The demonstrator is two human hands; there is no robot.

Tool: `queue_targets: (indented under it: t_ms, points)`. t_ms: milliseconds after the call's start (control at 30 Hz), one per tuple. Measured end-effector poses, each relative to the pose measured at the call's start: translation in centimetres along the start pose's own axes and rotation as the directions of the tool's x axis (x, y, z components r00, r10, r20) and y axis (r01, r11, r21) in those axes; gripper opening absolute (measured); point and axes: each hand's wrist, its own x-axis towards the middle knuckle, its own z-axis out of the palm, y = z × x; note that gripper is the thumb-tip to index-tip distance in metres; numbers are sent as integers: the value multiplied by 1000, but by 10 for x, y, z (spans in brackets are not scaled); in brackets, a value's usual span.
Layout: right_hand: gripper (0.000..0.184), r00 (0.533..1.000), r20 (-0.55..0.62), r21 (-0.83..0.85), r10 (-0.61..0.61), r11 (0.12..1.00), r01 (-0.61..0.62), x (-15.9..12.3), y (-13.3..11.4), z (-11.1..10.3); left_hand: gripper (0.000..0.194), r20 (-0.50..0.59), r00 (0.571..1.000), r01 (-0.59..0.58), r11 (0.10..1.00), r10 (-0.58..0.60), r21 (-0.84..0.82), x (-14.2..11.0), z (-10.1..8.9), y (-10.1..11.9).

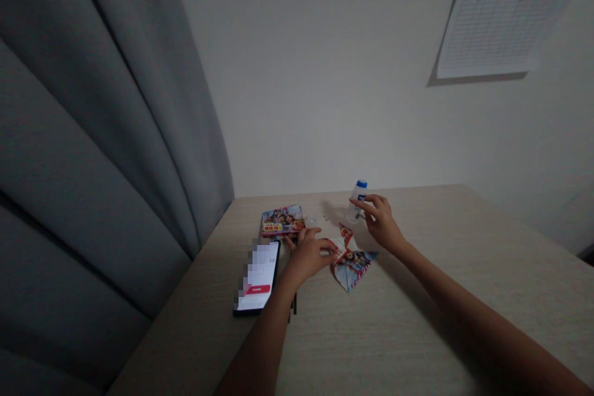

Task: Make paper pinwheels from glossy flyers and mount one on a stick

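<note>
My left hand (pixel 307 257) rests low over the table, with fingertips on the left side of a colourful paper pinwheel (pixel 355 269) folded from printed flyer paper. Its other fingers spread toward a printed flyer piece (pixel 282 221). Just beyond the pinwheel stands a small clear bottle (pixel 359 190) with a blue cap. My right hand (pixel 384 223) is at this bottle, one finger across its front and the others at its right side. The bottle's lower part is partly covered by these fingers.
A phone (pixel 260 278) with a lit screen lies left of my left forearm. Thin dark sticks (pixel 295 304) show beside that forearm, partly hidden. A small clear item (pixel 312 221) sits near the flyer piece. Grey curtain (pixel 116 105) hangs left; a printed sheet (pixel 492 31) is on the wall.
</note>
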Motion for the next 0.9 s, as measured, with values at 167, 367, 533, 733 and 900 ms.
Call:
queue_targets:
  t_ms: [167, 367, 533, 733, 900]
  points:
    - [61, 999, 34, 80, 21, 997, -23, -20, -9, -12, 23, -3, 1000, -19, 1000, 19, -7, 1, 1, -4]
    - [56, 991, 80, 164, 109, 979, -121, -43, -16, -4, 24, 30, 999, -17, 1000, 17, -7, 1, -1, -6]
    - [24, 987, 49, 128, 153, 979, -158, -46, -19, 6, 26, 64, 998, -19, 1000, 20, -4, 2, -2, -8]
    - [32, 982, 124, 88, 143, 984, -154, -47, -22, 10, 30, 106, 994, -12, 999, 8, 43, 2, -4, -8]
    - [29, 981, 186, 3, 63, 998, -64, -44, -35, 8, 29, 113, 993, -23, 998, 17, 51, 2, -4, -8]
